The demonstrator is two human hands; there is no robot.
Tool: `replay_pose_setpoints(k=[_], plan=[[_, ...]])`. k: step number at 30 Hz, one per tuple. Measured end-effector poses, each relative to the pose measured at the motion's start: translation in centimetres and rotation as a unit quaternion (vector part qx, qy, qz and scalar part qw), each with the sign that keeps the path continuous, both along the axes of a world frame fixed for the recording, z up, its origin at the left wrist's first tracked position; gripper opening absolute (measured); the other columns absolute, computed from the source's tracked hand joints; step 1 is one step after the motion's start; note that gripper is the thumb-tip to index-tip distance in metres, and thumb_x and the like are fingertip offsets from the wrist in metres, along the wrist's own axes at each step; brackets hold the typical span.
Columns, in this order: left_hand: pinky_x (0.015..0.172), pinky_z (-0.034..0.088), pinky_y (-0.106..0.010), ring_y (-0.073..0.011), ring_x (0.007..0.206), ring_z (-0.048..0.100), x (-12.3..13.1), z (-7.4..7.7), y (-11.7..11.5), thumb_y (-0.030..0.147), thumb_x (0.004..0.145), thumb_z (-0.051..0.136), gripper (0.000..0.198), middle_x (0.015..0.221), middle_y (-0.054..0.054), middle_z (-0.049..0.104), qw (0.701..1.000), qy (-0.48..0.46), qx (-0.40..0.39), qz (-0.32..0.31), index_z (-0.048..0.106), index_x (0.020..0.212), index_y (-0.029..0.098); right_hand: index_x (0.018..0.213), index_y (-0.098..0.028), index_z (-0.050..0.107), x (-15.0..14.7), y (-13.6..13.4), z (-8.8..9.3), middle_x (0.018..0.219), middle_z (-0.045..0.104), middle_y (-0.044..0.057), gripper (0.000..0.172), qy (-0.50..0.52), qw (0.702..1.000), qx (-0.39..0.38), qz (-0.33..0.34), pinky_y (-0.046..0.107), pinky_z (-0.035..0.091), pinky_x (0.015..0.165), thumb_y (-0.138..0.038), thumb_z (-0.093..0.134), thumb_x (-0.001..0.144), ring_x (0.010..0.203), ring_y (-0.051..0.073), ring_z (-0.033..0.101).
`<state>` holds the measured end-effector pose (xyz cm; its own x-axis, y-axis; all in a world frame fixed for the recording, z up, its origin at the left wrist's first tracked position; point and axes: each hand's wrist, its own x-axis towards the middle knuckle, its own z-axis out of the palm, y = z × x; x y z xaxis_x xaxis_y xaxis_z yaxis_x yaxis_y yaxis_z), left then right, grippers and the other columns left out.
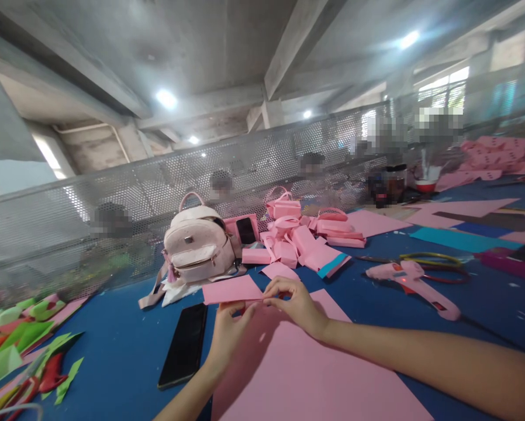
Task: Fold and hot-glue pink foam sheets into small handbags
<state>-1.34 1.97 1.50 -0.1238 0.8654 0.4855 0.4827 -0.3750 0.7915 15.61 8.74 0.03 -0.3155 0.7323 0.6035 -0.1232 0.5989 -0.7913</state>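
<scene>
Both my hands hold one small folded piece of pink paper (231, 289) above a large pink sheet (315, 374). My left hand (231, 330) grips it from below, thumb toward its right end. At that right end, the fingers of my right hand (295, 304) pinch the edge. The fingertips partly hide the paper's near side. A black phone (183, 345) lies left of my left hand. Just beyond my right hand is another pink paper piece (280, 271). To the right rests a pink glue gun (414, 286) with a red light on it.
A white backpack (199, 242) and a pile of pink paper boxes (289, 240) stand at the back, before a perforated metal screen (262, 158). Scissors (433, 263) lie behind the glue gun. Green scraps (30, 333) and red-handled scissors (52, 374) are at left. Other people are across the screen.
</scene>
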Motion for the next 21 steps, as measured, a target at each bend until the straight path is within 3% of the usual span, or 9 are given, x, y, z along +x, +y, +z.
replay_pose_setpoints(k=[2, 6, 11, 14, 16, 18, 19, 21], plan=[[0.077, 0.053, -0.035, -0.0241, 0.076, 0.067, -0.3, 0.0, 0.2, 0.036, 0.080, 0.067, 0.025, 0.068, -0.005, 0.074, 1.000, 0.011, 0.017, 0.022, 0.076, 0.064, 0.018, 0.065, -0.019, 0.071, 0.0, 0.2, -0.2, 0.077, 0.069, 0.005, 0.024, -0.004, 1.000, 0.002, -0.006, 0.030, 0.046, 0.068, -0.038, 0.079, 0.077, 0.075, 0.019, 0.063], [0.088, 0.046, -0.041, -0.0266, 0.085, 0.066, -0.9, -0.1, 0.3, 0.037, 0.078, 0.070, 0.018, 0.079, -0.005, 0.076, 0.997, 0.029, 0.047, 0.060, 0.077, 0.071, 0.022, 0.064, -0.018, 0.068, 0.0, 0.1, -0.2, 0.075, 0.067, 0.004, 0.020, -0.009, 1.000, 0.002, -0.018, 0.029, 0.044, 0.066, -0.029, 0.077, 0.077, 0.074, 0.019, 0.062], [0.087, 0.042, -0.042, -0.0264, 0.084, 0.065, -1.2, -0.4, 0.2, 0.035, 0.080, 0.070, 0.014, 0.076, -0.003, 0.075, 0.993, 0.053, 0.067, 0.085, 0.076, 0.072, 0.025, 0.064, -0.018, 0.063, 0.1, -0.5, 0.2, 0.071, 0.065, 0.002, 0.019, -0.026, 0.999, 0.012, -0.016, 0.028, 0.044, 0.065, -0.023, 0.073, 0.080, 0.071, 0.017, 0.060], [0.085, 0.038, -0.040, -0.0233, 0.078, 0.062, -1.5, 0.2, -0.2, 0.034, 0.080, 0.072, 0.011, 0.077, -0.001, 0.073, 0.983, 0.106, 0.109, 0.106, 0.073, 0.077, 0.024, 0.063, -0.018, 0.063, 0.1, -0.1, 0.0, 0.069, 0.064, 0.001, 0.019, -0.031, 0.999, 0.019, -0.037, 0.027, 0.041, 0.062, -0.020, 0.071, 0.080, 0.067, 0.016, 0.057], [0.083, 0.035, -0.039, -0.0217, 0.077, 0.060, -1.6, 1.1, -0.6, 0.034, 0.083, 0.071, 0.011, 0.082, -0.002, 0.071, 0.945, 0.217, 0.198, 0.146, 0.071, 0.084, 0.023, 0.063, -0.018, 0.063, 0.0, 0.3, -0.2, 0.070, 0.063, 0.001, 0.018, -0.030, 0.998, 0.027, -0.053, 0.027, 0.039, 0.061, -0.017, 0.072, 0.079, 0.066, 0.015, 0.055], [0.086, 0.032, -0.041, -0.0225, 0.081, 0.059, -1.6, 1.9, -0.9, 0.033, 0.086, 0.070, 0.011, 0.088, -0.004, 0.071, 0.874, 0.341, 0.290, 0.188, 0.072, 0.093, 0.025, 0.064, -0.019, 0.064, 0.0, 0.4, -0.4, 0.071, 0.064, 0.001, 0.017, -0.031, 0.997, 0.040, -0.060, 0.027, 0.038, 0.061, -0.016, 0.072, 0.079, 0.068, 0.016, 0.055], [0.087, 0.031, -0.042, -0.0228, 0.083, 0.059, -1.5, 2.3, -1.1, 0.032, 0.086, 0.070, 0.011, 0.093, -0.005, 0.071, 0.845, 0.389, 0.318, 0.187, 0.073, 0.096, 0.027, 0.064, -0.019, 0.064, 0.0, 0.4, -0.4, 0.072, 0.064, 0.001, 0.017, -0.032, 0.997, 0.048, -0.059, 0.027, 0.039, 0.062, -0.015, 0.072, 0.079, 0.069, 0.016, 0.056], [0.091, 0.028, -0.044, -0.0237, 0.089, 0.059, -1.2, 2.7, -1.2, 0.030, 0.086, 0.071, 0.009, 0.102, -0.004, 0.073, 0.820, 0.439, 0.330, 0.163, 0.074, 0.095, 0.029, 0.067, -0.019, 0.065, 0.0, 0.1, -0.4, 0.075, 0.063, 0.001, 0.015, -0.038, 0.996, 0.066, -0.052, 0.028, 0.040, 0.064, -0.015, 0.072, 0.080, 0.074, 0.017, 0.057]])
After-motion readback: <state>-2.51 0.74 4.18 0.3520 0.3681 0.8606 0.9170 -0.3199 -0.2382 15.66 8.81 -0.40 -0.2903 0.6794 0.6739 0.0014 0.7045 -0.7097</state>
